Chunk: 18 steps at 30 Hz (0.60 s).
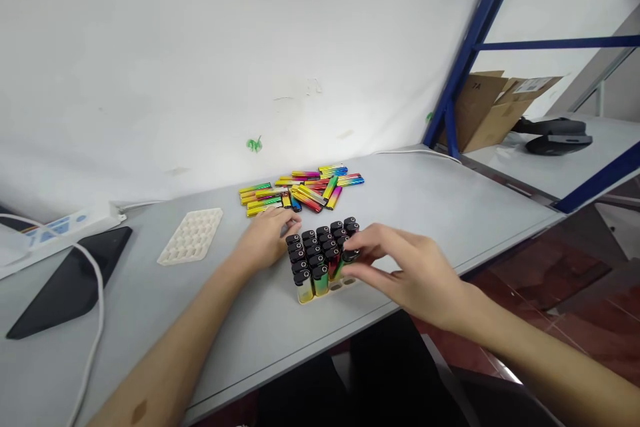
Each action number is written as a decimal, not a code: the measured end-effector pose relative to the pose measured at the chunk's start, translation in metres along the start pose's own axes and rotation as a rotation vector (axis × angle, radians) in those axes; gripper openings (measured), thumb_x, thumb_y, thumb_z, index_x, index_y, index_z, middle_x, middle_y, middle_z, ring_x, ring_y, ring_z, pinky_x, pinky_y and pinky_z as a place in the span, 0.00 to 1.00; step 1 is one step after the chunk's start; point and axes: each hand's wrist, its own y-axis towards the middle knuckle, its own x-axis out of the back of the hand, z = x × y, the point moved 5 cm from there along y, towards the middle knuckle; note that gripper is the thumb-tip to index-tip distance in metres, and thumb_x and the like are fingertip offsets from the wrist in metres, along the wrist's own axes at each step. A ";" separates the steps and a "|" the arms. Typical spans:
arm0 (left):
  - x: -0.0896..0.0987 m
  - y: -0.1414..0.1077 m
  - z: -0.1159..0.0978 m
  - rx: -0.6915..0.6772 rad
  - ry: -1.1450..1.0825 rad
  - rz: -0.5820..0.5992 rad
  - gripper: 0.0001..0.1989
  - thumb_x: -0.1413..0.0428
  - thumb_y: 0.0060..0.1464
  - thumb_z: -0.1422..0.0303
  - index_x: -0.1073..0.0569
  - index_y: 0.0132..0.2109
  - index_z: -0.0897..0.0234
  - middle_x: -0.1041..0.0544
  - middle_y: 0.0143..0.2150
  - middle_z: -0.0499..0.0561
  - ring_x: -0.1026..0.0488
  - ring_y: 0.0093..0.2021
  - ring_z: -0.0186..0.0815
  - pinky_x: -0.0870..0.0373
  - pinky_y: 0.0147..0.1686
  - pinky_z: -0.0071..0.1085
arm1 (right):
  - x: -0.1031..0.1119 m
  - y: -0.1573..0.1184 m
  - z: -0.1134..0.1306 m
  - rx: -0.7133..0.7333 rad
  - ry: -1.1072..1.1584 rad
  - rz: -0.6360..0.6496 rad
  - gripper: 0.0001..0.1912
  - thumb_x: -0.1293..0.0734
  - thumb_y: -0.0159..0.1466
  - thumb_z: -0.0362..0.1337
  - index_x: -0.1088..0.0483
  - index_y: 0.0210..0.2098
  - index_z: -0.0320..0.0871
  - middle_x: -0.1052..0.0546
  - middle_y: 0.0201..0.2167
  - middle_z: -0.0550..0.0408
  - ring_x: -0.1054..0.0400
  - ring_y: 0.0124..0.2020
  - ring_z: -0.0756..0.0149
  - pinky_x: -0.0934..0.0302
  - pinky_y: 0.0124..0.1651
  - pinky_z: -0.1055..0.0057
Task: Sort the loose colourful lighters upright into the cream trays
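Observation:
A pale tray [303, 301] near the table's front edge holds rows of upright lighters [321, 278] with black tops and shiny yellow-green bodies. At its front right, my right hand [395, 263] pinches a lighter [340, 269] between thumb and fingers. That lighter leans slightly, with its lower end over the tray; whether it sits in a hole is unclear. Bare holes show in the front row beneath it. My left hand [267, 237] lies on the table at the tray's left, fingers loosely stretched and partly hidden, close to a loose pile of multicoloured lighters [310, 195].
A second pale tray [193, 235] with hollow cells lies at left. Beyond it are a black tablet-like slab [70, 280], a white cable [100, 307] and a white power strip [75, 223]. A blue metal frame [460, 60], cardboard boxes [493, 110] and a black device [557, 137] stand right.

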 end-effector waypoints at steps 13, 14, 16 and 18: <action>-0.003 0.000 0.000 -0.023 -0.006 -0.012 0.13 0.53 0.65 0.62 0.25 0.44 0.60 0.20 0.44 0.54 0.28 0.48 0.44 0.33 0.51 0.43 | -0.019 -0.012 -0.001 0.063 -0.088 0.117 0.11 0.34 0.69 0.36 0.34 0.51 0.46 0.25 0.43 0.50 0.27 0.36 0.66 0.27 0.40 0.67; -0.002 0.000 0.000 -0.027 -0.003 -0.009 0.13 0.53 0.65 0.63 0.25 0.44 0.60 0.20 0.43 0.54 0.28 0.48 0.44 0.33 0.51 0.43 | -0.018 -0.011 -0.001 0.058 -0.095 0.123 0.11 0.34 0.69 0.36 0.34 0.51 0.46 0.25 0.42 0.51 0.27 0.36 0.66 0.27 0.40 0.67; -0.002 0.000 -0.001 -0.029 0.005 -0.003 0.13 0.53 0.65 0.63 0.25 0.44 0.60 0.20 0.42 0.54 0.29 0.47 0.45 0.33 0.50 0.43 | -0.016 -0.009 0.000 0.049 -0.107 0.139 0.12 0.34 0.69 0.36 0.35 0.51 0.47 0.25 0.41 0.52 0.27 0.36 0.66 0.28 0.39 0.67; -0.001 0.000 -0.001 -0.027 0.011 -0.001 0.13 0.53 0.64 0.63 0.25 0.44 0.60 0.20 0.42 0.54 0.29 0.47 0.45 0.33 0.50 0.44 | -0.016 -0.007 0.000 0.044 -0.111 0.157 0.11 0.33 0.69 0.36 0.34 0.50 0.47 0.24 0.40 0.52 0.27 0.37 0.65 0.28 0.40 0.67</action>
